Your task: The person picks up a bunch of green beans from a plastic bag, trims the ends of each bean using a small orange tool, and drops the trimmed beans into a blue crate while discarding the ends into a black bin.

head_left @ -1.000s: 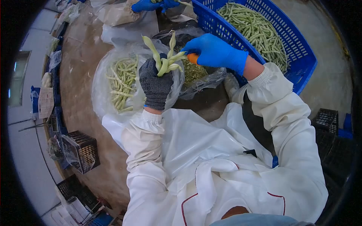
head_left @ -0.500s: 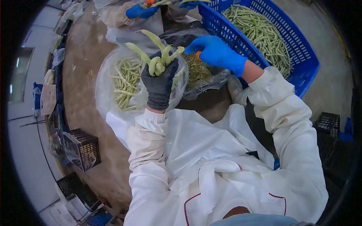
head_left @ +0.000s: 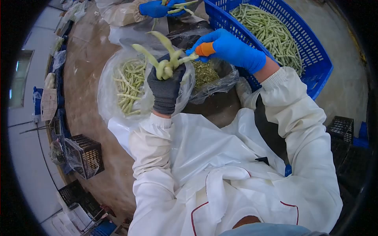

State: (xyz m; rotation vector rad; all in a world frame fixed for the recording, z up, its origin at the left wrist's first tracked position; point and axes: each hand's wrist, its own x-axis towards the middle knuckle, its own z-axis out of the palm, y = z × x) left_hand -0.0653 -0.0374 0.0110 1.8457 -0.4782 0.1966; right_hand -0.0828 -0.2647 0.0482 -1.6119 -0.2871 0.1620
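My left hand [head_left: 167,84], in a dark grey glove, is closed round a few pale green bean pods [head_left: 167,67] that stick up and out. In a blue glove, my right hand [head_left: 230,51] is closed on a small orange-handled tool [head_left: 205,49] at the tip of one pod. Whether it also pinches the pod is hard to tell. Below my left hand is a clear plastic bag [head_left: 106,94] with green beans [head_left: 130,84] in it. Beside it, a dark bag [head_left: 216,87] holds chopped green scraps [head_left: 204,73].
A blue crate [head_left: 321,74] full of green beans [head_left: 271,33] stands at the upper right. Across from me, a co-worker's blue-gloved hands [head_left: 155,8] hold beans. A black crate [head_left: 89,155] sits on the floor at the left.
My right hand has turned, showing more of the orange handle, and its fingers are nearer the pod tip. My left hand has hardly moved. The co-worker's hands have come together.
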